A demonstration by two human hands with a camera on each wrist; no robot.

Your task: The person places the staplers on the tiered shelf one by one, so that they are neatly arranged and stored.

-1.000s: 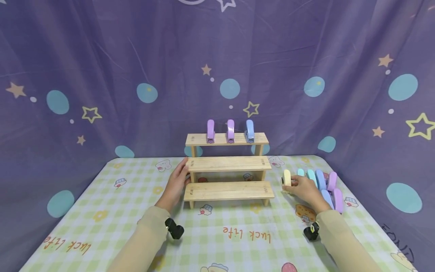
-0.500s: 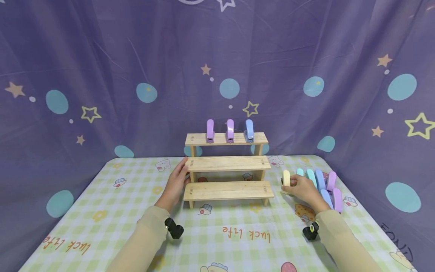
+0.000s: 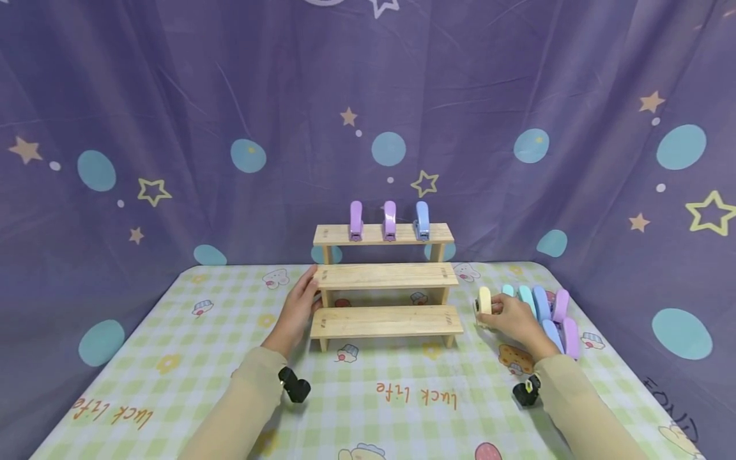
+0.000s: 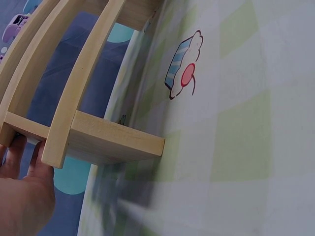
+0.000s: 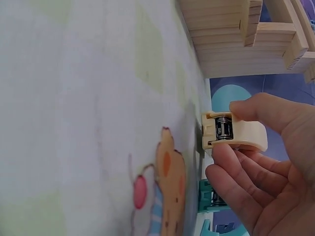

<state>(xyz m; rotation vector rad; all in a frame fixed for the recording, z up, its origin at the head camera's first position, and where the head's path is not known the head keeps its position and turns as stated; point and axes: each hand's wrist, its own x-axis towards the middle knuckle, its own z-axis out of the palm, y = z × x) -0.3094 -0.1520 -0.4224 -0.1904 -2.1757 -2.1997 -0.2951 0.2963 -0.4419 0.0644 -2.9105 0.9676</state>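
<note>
A three-tier wooden display shelf (image 3: 385,322) stands in the middle of the table. My left hand (image 3: 296,313) grips its left side by the end of the middle tier; in the left wrist view the fingertips (image 4: 37,162) meet the wood of the side frame. Right of the shelf, my right hand (image 3: 516,321) pinches a cream stapler (image 5: 251,135) between thumb and fingers. Its base is at the tablecloth, with the metal spring part visible in the right wrist view. Two purple staplers (image 3: 390,220) and a blue stapler (image 3: 422,220) stand in a row on the top tier.
Several more staplers lie beyond my right hand: teal (image 3: 526,301), blue (image 3: 542,303) and purple (image 3: 570,338), close together near the table's right edge. A checked tablecloth (image 3: 230,358) covers the table. A purple curtain (image 3: 287,96) with stars hangs behind.
Hardly anything differs: both hands keep their places, the left on the shelf and the right on the cream stapler. The staplers on the top tier have not moved.
</note>
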